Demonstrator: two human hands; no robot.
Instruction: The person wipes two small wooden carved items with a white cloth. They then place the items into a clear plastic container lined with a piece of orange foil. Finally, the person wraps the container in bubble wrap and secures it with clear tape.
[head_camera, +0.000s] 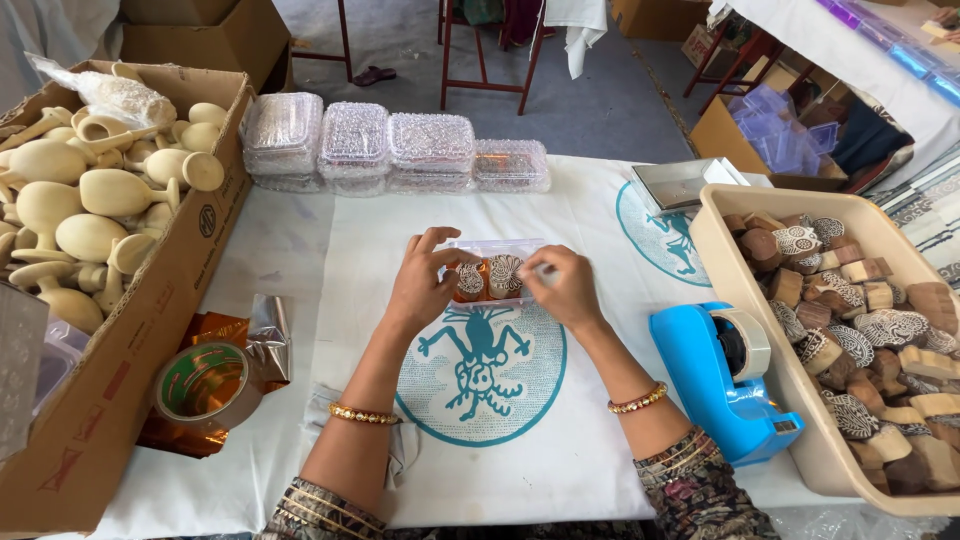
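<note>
Both forearms reach out over the white cloth (560, 440); left hand (420, 285) and right hand (562, 288) pinch the clear box (495, 250) holding two carved stamps (488, 277). It looks like packing; closing it seems to need steady fingers.

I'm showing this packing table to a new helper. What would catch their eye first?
Probably the two hands at the centre: the left hand and right hand hold a small clear plastic box with carved wooden stamps inside, over a white cloth printed in teal. Next, the bright blue tape dispenser to the right, beside a beige tub heaped with more carved blocks.
</note>
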